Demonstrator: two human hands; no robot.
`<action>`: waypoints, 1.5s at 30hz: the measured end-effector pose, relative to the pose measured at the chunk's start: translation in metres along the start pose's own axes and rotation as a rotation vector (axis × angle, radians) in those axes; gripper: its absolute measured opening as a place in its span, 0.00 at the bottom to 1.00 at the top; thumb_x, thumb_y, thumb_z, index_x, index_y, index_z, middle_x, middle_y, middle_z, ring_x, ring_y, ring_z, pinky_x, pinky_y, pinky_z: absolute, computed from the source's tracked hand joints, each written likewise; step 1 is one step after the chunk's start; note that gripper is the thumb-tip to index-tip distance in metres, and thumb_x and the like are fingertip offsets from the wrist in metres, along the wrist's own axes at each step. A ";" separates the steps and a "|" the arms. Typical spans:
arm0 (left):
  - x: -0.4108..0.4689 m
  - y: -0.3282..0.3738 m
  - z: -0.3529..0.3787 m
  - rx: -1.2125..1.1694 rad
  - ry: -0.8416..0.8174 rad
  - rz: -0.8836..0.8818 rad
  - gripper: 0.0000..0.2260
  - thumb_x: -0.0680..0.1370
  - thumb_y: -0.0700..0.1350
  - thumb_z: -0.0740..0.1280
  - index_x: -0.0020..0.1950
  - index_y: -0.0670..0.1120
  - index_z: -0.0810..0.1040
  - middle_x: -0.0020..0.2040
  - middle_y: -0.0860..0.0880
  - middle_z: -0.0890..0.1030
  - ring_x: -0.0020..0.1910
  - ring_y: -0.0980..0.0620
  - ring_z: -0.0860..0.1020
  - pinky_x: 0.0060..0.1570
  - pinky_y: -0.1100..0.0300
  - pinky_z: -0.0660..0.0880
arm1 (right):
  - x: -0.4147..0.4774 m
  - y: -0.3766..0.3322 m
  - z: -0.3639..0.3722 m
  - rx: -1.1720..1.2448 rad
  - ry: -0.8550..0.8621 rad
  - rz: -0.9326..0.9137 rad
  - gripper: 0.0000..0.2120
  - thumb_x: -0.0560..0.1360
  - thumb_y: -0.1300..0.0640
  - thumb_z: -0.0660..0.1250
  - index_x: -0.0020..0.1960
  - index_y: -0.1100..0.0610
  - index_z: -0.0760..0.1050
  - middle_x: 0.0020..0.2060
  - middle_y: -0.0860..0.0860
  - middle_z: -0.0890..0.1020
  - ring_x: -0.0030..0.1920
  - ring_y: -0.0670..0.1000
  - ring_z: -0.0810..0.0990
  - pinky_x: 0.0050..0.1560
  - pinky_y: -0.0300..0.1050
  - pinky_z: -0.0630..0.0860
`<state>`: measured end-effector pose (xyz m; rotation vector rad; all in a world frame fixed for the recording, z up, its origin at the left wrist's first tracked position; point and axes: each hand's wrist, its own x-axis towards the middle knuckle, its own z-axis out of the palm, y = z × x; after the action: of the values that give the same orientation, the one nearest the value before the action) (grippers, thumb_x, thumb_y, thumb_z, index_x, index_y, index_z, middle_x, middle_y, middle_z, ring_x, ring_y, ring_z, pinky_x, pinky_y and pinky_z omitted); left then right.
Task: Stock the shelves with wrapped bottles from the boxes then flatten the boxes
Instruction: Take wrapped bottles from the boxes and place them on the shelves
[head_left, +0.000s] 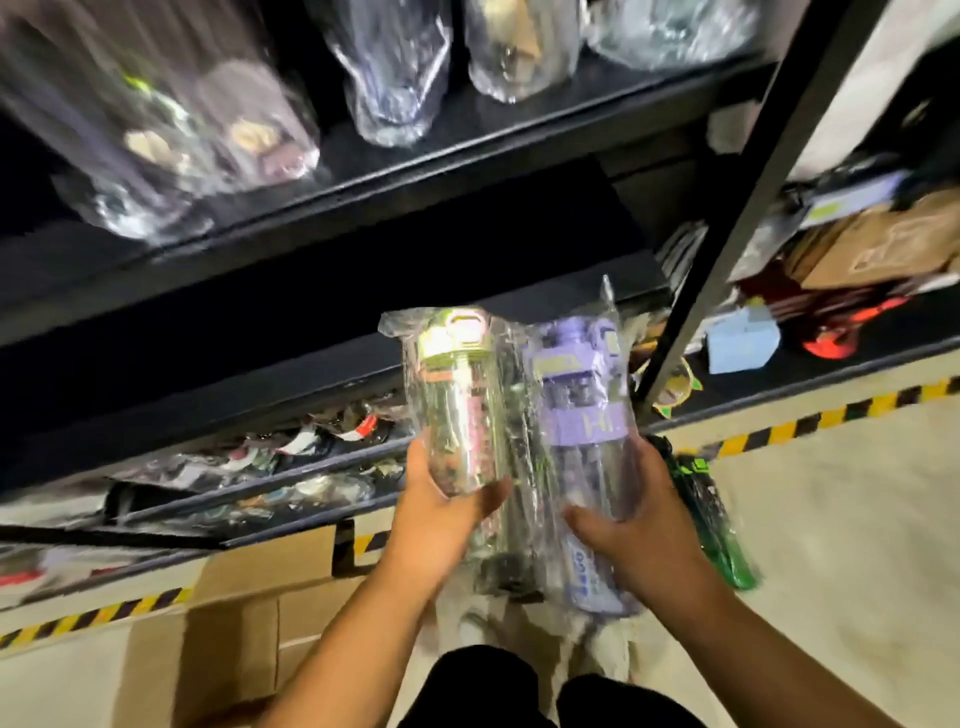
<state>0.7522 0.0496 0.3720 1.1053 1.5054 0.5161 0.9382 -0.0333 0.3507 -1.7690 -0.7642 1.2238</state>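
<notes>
My left hand (441, 514) grips a clear wrapped bottle with a green and pink lid (457, 405), held upright in front of the black shelving. My right hand (634, 530) holds a purple wrapped bottle (582, 415) beside it, and a green wrapped bottle (711, 525) sticks out behind that hand. Between the two hands a darker wrapped bottle (514, 535) hangs lower. The upper black shelf (467, 150) carries several wrapped bottles (395, 73). An open cardboard box (249, 623) lies on the floor at lower left.
A black shelf upright (737, 208) slants down at the right. The lower shelves hold small packaged goods (291, 457), a pale blue box (743, 338) and a brown carton (883, 244). Yellow-black hazard tape (810, 421) marks the floor edge. My knees show at the bottom.
</notes>
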 end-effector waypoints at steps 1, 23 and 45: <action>-0.011 0.013 -0.008 0.000 0.012 0.032 0.44 0.70 0.46 0.78 0.78 0.57 0.55 0.63 0.57 0.73 0.57 0.57 0.74 0.39 0.76 0.69 | -0.006 -0.015 0.002 0.015 -0.018 -0.021 0.37 0.67 0.60 0.80 0.63 0.36 0.61 0.51 0.26 0.73 0.54 0.32 0.76 0.58 0.40 0.70; -0.029 0.122 -0.263 -0.102 0.340 0.585 0.54 0.57 0.58 0.81 0.78 0.53 0.59 0.62 0.53 0.77 0.57 0.58 0.80 0.55 0.58 0.79 | -0.030 -0.253 0.175 0.089 -0.236 -0.723 0.40 0.60 0.54 0.78 0.67 0.40 0.64 0.64 0.31 0.74 0.65 0.33 0.72 0.61 0.27 0.68; 0.100 0.134 -0.453 -0.190 0.405 0.778 0.39 0.68 0.47 0.78 0.73 0.48 0.62 0.62 0.54 0.75 0.58 0.63 0.77 0.57 0.65 0.75 | 0.070 -0.331 0.413 -0.084 0.198 -0.801 0.42 0.70 0.51 0.77 0.76 0.52 0.58 0.69 0.44 0.69 0.68 0.41 0.69 0.68 0.37 0.67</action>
<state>0.3861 0.3101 0.5479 1.4789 1.2736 1.4578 0.5659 0.2995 0.5395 -1.3846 -1.2493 0.4777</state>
